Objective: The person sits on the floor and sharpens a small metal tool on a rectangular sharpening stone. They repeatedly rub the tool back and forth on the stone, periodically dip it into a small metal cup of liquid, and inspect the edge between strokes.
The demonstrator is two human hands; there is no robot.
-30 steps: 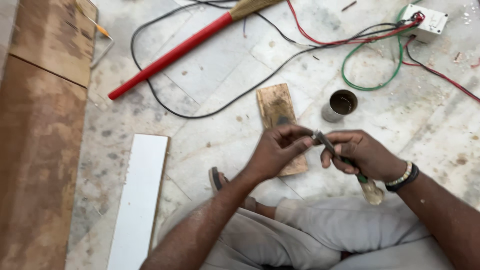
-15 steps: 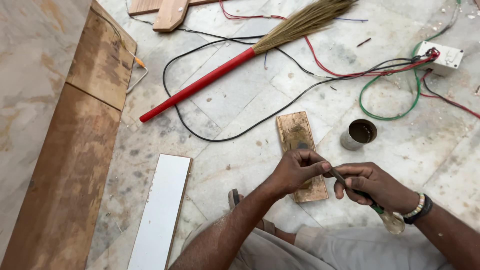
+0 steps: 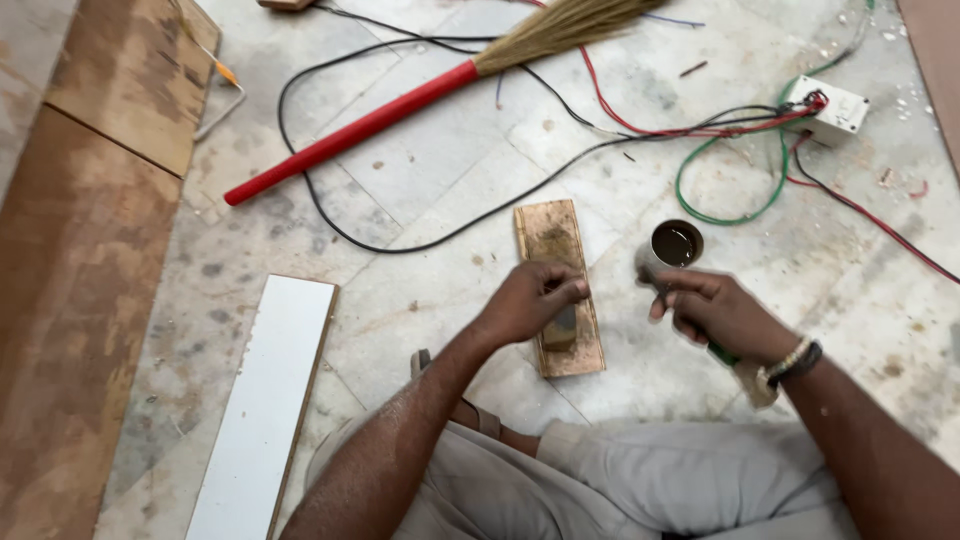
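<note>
I sit on the floor with a narrow wooden board (image 3: 552, 232) lying in front of my knees. My left hand (image 3: 530, 302) rests on the board's middle, its fingers curled together and touching the wood, just above a dark patch (image 3: 561, 326). To the right, my right hand (image 3: 722, 314) is closed around a tool with a green and pale handle (image 3: 748, 374); the working end is blurred and points toward a small metal cup (image 3: 674, 246) of dark liquid. The two hands are apart.
A red-handled broom (image 3: 400, 108) lies across the far floor among black, red and green wires (image 3: 700, 205) leading to a white switch box (image 3: 826, 110). A white plank (image 3: 262, 400) lies at the near left, brown plywood sheets (image 3: 80, 260) beyond it.
The hands were together at the tool's tip; now they have separated. My left hand has dropped onto the board and my right hand has carried the tool toward the cup.
</note>
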